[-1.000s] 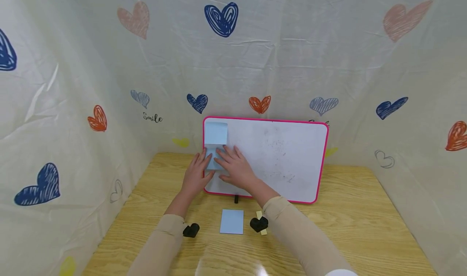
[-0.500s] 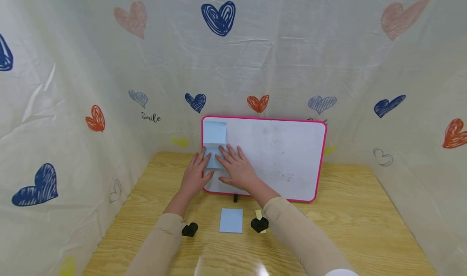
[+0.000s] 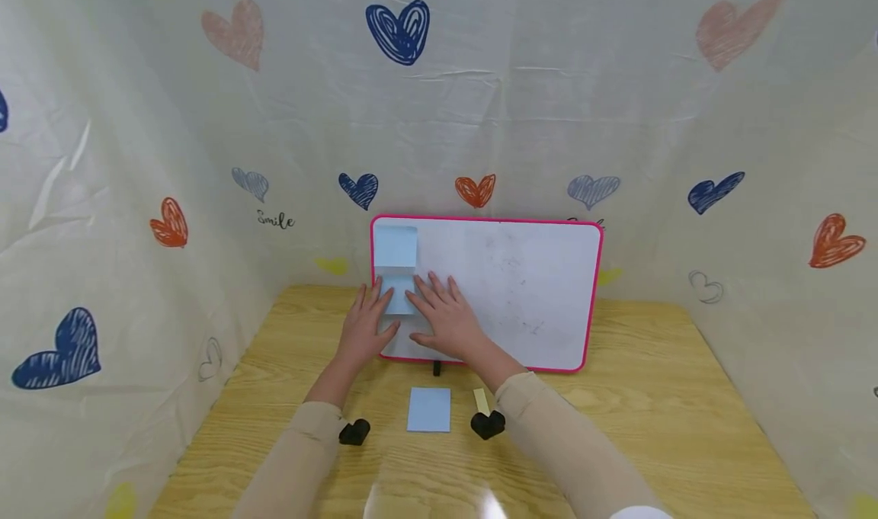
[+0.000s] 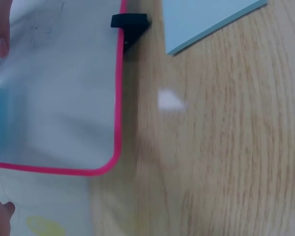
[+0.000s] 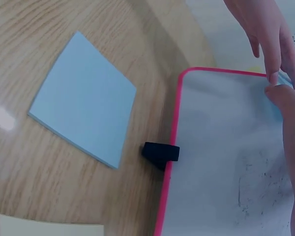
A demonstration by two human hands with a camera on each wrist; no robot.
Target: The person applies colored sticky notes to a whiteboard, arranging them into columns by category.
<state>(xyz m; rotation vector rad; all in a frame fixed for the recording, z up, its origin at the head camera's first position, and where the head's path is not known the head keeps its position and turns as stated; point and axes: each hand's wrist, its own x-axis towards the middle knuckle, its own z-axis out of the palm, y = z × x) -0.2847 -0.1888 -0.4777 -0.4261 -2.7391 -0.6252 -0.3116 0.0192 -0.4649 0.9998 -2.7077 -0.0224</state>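
A whiteboard (image 3: 507, 290) with a pink rim leans upright at the back of the table. Two light blue sticky notes are on its left side, an upper note (image 3: 395, 246) and a lower note (image 3: 399, 296) just under it. My left hand (image 3: 361, 325) has its fingers spread at the lower note's left edge. From the other side, the right hand (image 3: 449, 317) lies with straight, spread fingers at that note's right edge. In the right wrist view both hands meet near the lower note, partly hiding it.
A pad of blue sticky notes (image 3: 429, 410) lies on the wooden table (image 3: 652, 397) in front of the board. Right of it is a narrow pale yellow strip (image 3: 481, 401). A black stand foot (image 3: 437, 368) grips the board's bottom rim. Heart-printed curtain (image 3: 521, 107) surrounds the table.
The head view has shifted slightly, so the board appears a little further left. My right hand's fingers have slid a bit to the right off the lower note, uncovering more of it.
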